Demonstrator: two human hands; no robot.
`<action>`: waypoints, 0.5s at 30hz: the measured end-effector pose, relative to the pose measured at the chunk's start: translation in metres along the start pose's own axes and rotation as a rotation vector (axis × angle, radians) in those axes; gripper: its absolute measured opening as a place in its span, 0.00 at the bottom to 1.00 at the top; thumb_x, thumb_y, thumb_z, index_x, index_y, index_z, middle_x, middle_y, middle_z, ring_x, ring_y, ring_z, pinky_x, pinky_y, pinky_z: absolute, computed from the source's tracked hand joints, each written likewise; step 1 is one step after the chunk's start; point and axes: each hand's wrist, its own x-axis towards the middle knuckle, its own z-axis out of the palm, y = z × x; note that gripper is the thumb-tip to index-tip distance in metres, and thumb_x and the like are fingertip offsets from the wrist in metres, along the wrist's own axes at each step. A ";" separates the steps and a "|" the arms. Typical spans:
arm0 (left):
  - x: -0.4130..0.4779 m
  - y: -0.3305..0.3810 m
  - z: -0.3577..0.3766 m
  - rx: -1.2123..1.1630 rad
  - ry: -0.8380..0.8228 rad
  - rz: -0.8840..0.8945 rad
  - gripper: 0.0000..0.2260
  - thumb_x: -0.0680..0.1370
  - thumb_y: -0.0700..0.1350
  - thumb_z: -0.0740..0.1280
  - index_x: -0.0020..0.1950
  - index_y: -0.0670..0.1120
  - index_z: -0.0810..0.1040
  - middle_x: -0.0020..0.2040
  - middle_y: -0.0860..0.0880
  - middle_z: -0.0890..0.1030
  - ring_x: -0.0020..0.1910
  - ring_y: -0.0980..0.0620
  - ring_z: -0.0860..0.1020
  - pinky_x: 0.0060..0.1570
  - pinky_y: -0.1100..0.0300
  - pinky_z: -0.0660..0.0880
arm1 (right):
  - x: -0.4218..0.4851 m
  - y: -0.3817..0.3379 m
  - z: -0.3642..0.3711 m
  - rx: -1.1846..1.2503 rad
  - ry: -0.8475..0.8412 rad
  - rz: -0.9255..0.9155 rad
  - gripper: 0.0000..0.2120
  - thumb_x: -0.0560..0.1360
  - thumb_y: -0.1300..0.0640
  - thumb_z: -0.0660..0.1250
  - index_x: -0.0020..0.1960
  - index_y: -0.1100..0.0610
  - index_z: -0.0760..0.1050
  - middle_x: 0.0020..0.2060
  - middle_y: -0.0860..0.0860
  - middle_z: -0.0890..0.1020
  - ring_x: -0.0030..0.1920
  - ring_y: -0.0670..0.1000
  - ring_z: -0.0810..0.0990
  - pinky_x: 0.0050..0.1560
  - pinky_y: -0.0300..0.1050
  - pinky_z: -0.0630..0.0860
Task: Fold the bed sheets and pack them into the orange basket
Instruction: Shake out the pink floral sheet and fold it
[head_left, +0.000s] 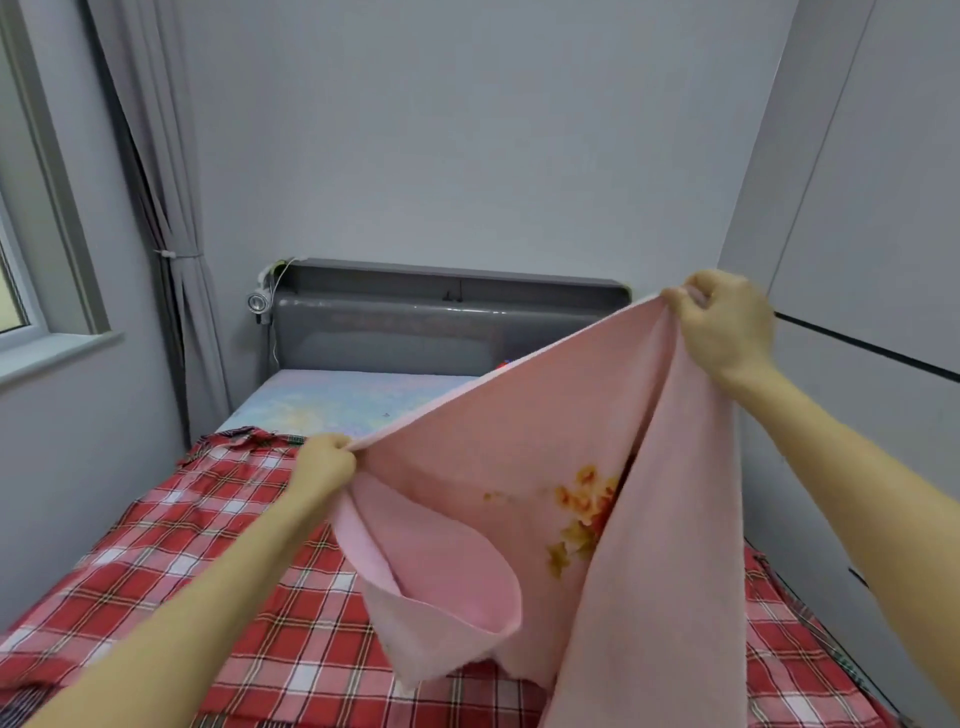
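I have both hands up over the bed, each one clenched on the top edge of the pink sheet (483, 457): the left hand (324, 462) pinches a bunched corner low and near the middle of my view, and the right hand (727, 322) grips the other end of that edge, higher and further out toward the wall on the right. The held edge is the line that matters. It runs taut on a slant from the low left grip up to the high right grip, with the headboard (395, 332) showing behind it, and the rest of the cloth hangs below in loose folds. One flap curls open under the left hand, a long fold drops from the right, and a patch of orange flower print (584, 501) shows between them. The sheet's lower part drapes down to the red plaid sheet (208, 571) spread on the mattress (353, 400); I cannot tell how much of it lies there. As I judge it, this is the first fold in the making: the two grips have to be levelled and then brought together, so the edge halves on itself. The left hand sits closer in, so the right has the longer way to travel, down and across. I cannot see the orange basket from here, so packing comes later.
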 end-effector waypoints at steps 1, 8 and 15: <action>0.008 0.005 -0.009 -0.065 0.020 -0.033 0.11 0.72 0.28 0.57 0.35 0.39 0.74 0.32 0.42 0.72 0.34 0.48 0.68 0.31 0.56 0.61 | -0.007 0.010 0.008 -0.049 -0.077 0.025 0.16 0.76 0.54 0.65 0.32 0.59 0.70 0.29 0.52 0.70 0.36 0.54 0.69 0.33 0.48 0.59; 0.047 0.082 -0.097 -0.168 0.118 0.196 0.11 0.74 0.32 0.55 0.46 0.39 0.77 0.37 0.42 0.72 0.33 0.48 0.67 0.32 0.59 0.62 | -0.004 0.047 -0.007 0.427 -0.836 0.248 0.15 0.65 0.48 0.77 0.35 0.58 0.76 0.29 0.49 0.77 0.30 0.47 0.75 0.29 0.37 0.70; 0.099 0.120 -0.134 -0.169 -0.093 0.446 0.09 0.68 0.42 0.75 0.42 0.44 0.77 0.33 0.50 0.77 0.33 0.54 0.73 0.30 0.64 0.68 | 0.065 0.062 0.014 0.194 -1.069 0.111 0.09 0.65 0.67 0.76 0.44 0.61 0.81 0.40 0.56 0.85 0.40 0.55 0.84 0.40 0.46 0.81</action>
